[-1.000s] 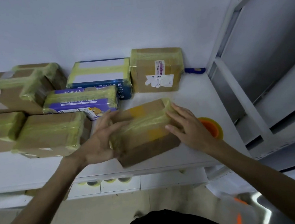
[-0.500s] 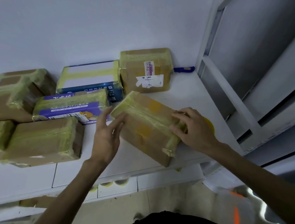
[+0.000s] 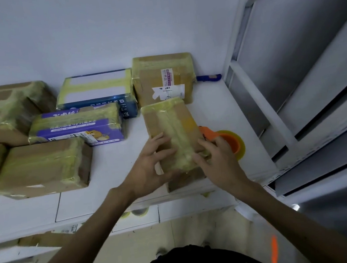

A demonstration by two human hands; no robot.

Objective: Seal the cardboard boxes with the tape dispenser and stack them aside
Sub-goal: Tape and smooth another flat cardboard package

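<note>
A small brown cardboard box (image 3: 172, 127) banded with yellow tape lies lengthwise on the white table (image 3: 112, 173), its far end toward the wall. My left hand (image 3: 151, 168) grips its near left side, fingers spread over the top and thumb under the near edge. My right hand (image 3: 216, 158) grips its near right corner with curled fingers. The orange tape dispenser (image 3: 227, 140) with its yellow roll sits on the table just right of the box, partly hidden behind my right hand.
Several taped boxes line the wall: a labelled brown one (image 3: 162, 78), a blue and white one (image 3: 96, 92), a purple one (image 3: 77, 127), brown ones at the left (image 3: 40, 168). A blue handle (image 3: 207, 77) lies by the wall. Grey metal shelving (image 3: 291, 74) stands at the right.
Both hands have turned the small box from lying crosswise to pointing away from me. The orange dispenser now shows beside it.
</note>
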